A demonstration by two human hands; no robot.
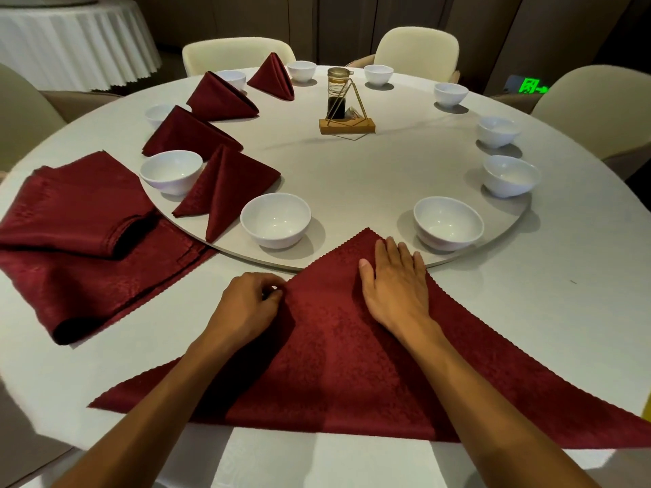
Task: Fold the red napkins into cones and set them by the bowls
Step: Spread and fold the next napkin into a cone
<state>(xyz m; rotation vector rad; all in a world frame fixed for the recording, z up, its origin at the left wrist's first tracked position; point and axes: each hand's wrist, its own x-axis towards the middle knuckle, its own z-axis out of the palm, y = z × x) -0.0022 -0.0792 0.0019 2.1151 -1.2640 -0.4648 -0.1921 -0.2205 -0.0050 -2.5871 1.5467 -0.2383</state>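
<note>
Napkin (352, 346), dark red and folded into a wide triangle, lies flat on the white tablecloth nearest the viewer, its tip pointing away and resting over the rim of the round turntable (352, 163). The left hand (246, 304) pinches the napkin's left sloping edge between thumb and curled fingers. The right hand (398, 283) lies flat near the tip, fingers straight and close together, pressing the cloth down.

Risks, as a judgement: if the pinched edge is pulled across while the flat hand eases off, the whole triangle could slide and the fold come out crooked. The tip sits between two white bowls (276, 220) (448, 221), so a quick lift could nudge either one. The turntable might also turn under the pressing hand.

To the left lies a heap of unfolded red napkins (70, 241). Beyond it, four finished cones (225, 184) stand beside bowls along the turntable's left side; the right-side bowls have none yet. A dark bottle in a gold wire holder (343, 103) stands at the centre.

Hard to make out: the napkin's near-right corner is cut off by the frame, the left fingertips are hidden in the cloth, and how many napkins the heap holds cannot be told. Cream chairs (415, 44) ring the far side in dim light.
</note>
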